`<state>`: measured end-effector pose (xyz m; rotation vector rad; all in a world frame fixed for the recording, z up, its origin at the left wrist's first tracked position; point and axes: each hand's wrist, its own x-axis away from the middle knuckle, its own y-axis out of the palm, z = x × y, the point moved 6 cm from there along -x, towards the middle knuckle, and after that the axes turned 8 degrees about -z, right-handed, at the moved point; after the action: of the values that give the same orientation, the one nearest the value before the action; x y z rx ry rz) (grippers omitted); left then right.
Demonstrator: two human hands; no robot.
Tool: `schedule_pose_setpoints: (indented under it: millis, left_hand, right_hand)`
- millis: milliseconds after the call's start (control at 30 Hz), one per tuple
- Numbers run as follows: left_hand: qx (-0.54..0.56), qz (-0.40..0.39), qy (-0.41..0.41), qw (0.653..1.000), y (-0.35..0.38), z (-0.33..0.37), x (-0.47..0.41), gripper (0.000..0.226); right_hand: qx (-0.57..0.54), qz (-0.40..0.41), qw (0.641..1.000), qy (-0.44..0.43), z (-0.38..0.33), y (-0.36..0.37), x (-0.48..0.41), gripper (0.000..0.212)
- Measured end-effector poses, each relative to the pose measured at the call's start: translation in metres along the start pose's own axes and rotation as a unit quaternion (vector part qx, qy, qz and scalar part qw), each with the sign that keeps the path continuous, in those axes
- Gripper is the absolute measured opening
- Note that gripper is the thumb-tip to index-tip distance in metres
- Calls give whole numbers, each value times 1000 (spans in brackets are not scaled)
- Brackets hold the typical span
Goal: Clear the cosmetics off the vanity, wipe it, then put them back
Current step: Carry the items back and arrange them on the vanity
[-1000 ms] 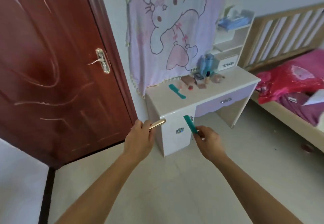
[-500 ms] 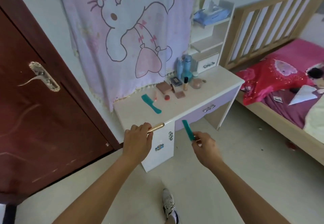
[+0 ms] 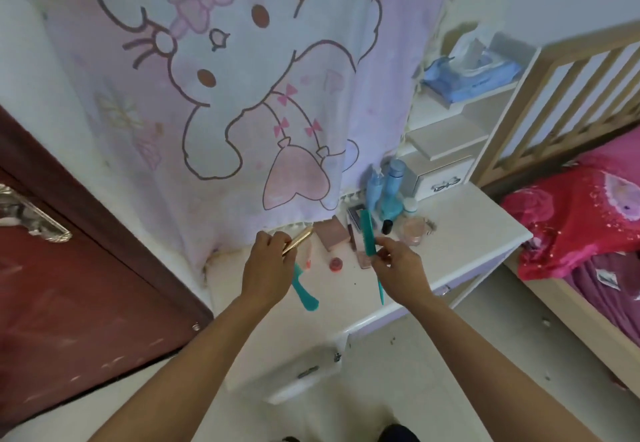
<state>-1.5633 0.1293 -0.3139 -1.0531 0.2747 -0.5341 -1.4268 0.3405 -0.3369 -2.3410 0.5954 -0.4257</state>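
Observation:
My left hand point(image 3: 266, 265) grips a slim gold tube point(image 3: 298, 240) above the left part of the white vanity top point(image 3: 478, 234). A teal tail comb point(image 3: 369, 237) is held upright in my right hand point(image 3: 398, 268) over the middle of the vanity. Another teal comb point(image 3: 304, 291) lies flat on the top below my left hand. Behind my hands stand blue bottles point(image 3: 393, 185), a pink compact point(image 3: 334, 234), a small red pot point(image 3: 335, 263), a round pink jar point(image 3: 412, 230) and a black-capped tube point(image 3: 387, 226).
A cartoon blanket point(image 3: 242, 95) hangs over the wall behind the vanity. Small shelves with a blue tissue pack point(image 3: 474, 71) rise at the back right. A dark red door point(image 3: 69, 286) stands at left. A bed with red bedding point(image 3: 581, 223) is at right.
I have walked up to the vanity; both hands, carrying the gold tube and the teal comb, moved from in front of it to above its top.

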Motion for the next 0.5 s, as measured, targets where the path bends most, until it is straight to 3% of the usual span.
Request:
schedule_pose_setpoints:
  millis: [233,500]
  left_hand:
    - [21,-27,-139,990,46,-38,-63,19]
    - [98,-69,-281,952,110,-61,-97,19]
  right_hand:
    - [-17,-152,988,-9,20,39,-114,33]
    - [84,-269,959,-14,56,78,-186,25]
